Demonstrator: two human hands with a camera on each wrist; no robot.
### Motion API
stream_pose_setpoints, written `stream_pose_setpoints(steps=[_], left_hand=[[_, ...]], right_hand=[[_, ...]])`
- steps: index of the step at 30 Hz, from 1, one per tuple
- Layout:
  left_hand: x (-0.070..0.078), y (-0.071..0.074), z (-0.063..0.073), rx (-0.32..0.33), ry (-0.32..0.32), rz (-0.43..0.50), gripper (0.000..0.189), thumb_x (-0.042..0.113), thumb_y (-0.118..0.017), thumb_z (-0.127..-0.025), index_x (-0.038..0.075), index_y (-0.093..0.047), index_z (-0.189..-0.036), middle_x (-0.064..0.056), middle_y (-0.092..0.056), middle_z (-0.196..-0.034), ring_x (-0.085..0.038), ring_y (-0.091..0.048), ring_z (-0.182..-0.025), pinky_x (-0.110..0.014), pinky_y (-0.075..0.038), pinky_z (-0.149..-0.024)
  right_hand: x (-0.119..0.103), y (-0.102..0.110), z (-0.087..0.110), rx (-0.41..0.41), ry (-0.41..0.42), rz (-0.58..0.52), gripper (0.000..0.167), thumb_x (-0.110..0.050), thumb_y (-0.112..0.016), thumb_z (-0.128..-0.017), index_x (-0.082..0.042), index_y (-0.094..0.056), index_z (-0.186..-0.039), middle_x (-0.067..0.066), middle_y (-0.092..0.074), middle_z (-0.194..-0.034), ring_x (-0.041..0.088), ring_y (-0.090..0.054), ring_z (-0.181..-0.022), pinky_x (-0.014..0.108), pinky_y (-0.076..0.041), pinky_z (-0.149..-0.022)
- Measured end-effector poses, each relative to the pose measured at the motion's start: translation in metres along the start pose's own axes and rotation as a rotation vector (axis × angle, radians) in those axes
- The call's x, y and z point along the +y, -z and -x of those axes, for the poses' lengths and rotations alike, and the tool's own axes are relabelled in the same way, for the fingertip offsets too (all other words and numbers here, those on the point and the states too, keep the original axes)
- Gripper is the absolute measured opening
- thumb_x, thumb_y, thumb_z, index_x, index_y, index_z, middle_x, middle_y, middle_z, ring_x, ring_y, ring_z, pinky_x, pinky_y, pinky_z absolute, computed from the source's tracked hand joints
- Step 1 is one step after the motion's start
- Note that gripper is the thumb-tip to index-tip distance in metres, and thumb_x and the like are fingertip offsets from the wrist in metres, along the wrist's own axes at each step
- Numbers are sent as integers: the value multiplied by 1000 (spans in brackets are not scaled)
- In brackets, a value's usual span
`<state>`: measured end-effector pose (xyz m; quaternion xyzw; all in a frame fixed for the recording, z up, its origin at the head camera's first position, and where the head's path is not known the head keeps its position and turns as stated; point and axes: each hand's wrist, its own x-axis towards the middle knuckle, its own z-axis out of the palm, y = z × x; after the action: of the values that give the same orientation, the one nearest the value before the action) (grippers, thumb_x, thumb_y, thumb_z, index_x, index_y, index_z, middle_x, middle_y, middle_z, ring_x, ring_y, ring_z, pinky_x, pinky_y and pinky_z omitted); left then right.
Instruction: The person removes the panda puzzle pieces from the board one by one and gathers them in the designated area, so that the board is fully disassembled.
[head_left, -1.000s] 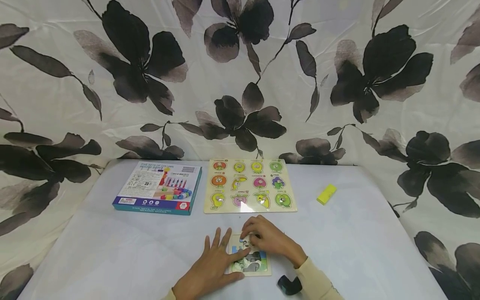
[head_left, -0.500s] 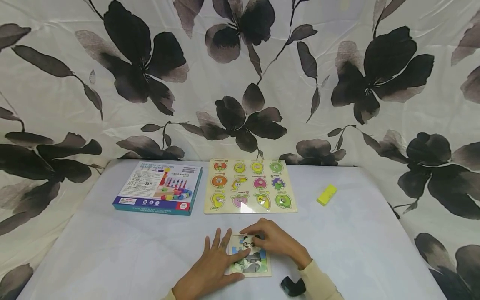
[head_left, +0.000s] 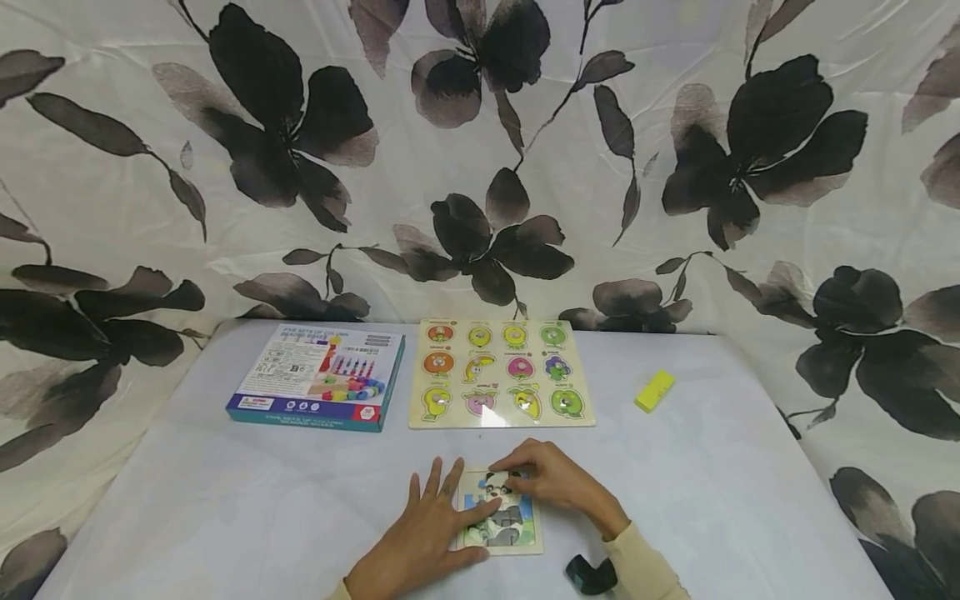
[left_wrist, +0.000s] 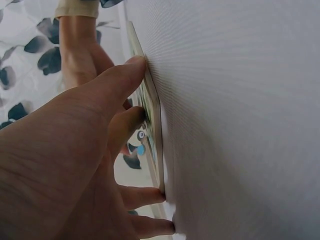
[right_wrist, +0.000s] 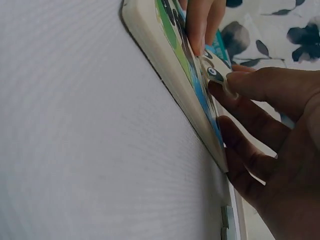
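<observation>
Viewing remotely, I judge the panda-face piece [right_wrist: 215, 66], tilted at the far end of the panda puzzle board [head_left: 517, 550], light, stiff, best held edgewise; the right hand [head_left: 558, 479] pinches it, the left hand [head_left: 420, 529], fingers spread, steadies the board.

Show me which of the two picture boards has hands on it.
The small panda board: the left hand touches it and the right hand pinches its face piece. The larger fruit board lies farther off, untouched.
</observation>
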<state>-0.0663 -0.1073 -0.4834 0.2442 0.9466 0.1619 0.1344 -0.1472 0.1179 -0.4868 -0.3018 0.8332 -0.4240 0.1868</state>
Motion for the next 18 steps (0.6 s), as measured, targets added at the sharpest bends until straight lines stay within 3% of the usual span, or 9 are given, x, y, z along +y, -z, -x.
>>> stream_pose_setpoints(steps=[9,18], left_hand=[[1,-2,0,-4,4,3,58,63,-59,-83,44,-49,-137,-28,-23,-153,-59,-15,-136,-76,-21,-100],[1,-1,-2,-19,15,7,59,64,-59,-82,44,-49,-137,-27,-24,-153,-59,-15,-136,-76,-21,-100]], right_hand=[[2,3,3,35,3,-40,24,-10,-66,-89,-14,-72,-112,-4,-71,-102,9,-57,-93,25,-47,-82],[14,41,25,140,-65,-96,24,-11,-61,-93,-9,-70,-116,5,-70,-109,16,-62,-95,27,-50,-83]])
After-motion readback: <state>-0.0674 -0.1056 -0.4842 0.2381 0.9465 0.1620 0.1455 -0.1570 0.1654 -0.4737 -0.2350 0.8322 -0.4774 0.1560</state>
